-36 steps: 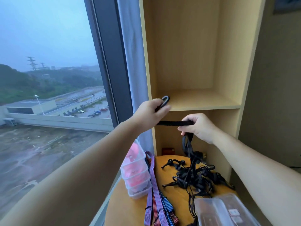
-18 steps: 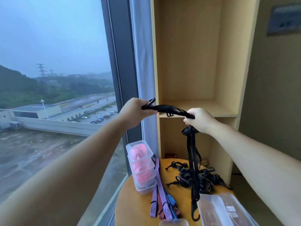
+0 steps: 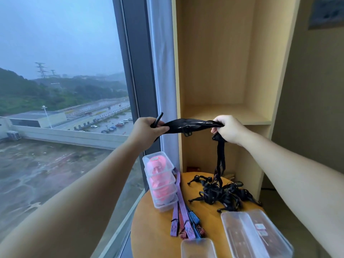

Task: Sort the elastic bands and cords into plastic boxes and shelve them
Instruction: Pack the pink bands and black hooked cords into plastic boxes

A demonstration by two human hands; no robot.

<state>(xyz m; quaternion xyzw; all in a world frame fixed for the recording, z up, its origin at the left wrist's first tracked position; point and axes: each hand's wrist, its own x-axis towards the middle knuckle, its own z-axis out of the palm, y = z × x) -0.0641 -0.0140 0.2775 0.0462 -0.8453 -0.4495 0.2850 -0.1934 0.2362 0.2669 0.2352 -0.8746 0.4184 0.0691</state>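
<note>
Holding: I have one black strap (image 3: 191,124) pulled out between both hands at the centre of the frame, in front of the shelf board's edge.
Left hand (image 3: 147,130): fingers are curled tight round one end of the strap. A black hook (image 3: 158,118) sticks up past the knuckles.
Right hand (image 3: 229,129): fingers and thumb are closed on the strap. I cannot see the fingertips themselves.
Strap tail: it hangs straight down from my right hand to the pile of black cords (image 3: 223,194). I cannot tell whether it is tangled in the pile.
Strap middle: it sags a little, with a small buckle hanging under it.
Table (image 3: 149,229): round and yellow, in the lower centre of the frame, with the pile lying on its far right part.
Striped cords (image 3: 183,216): purple, red and blue, laid side by side left of the pile. They touch the stack of clear boxes (image 3: 161,181).
Stack: three boxes holding pink bands stand at the table's left edge, beside the window (image 3: 55,90).
Flat clear box (image 3: 255,233): lower right on the table, near the pile.
Small clear box (image 3: 198,247): at the bottom edge, cut off by the frame.
Shelf unit (image 3: 223,112): pale wood, behind the table in the upper centre.
Curtain (image 3: 163,71): grey, hanging between the window frame and the shelf unit.
</note>
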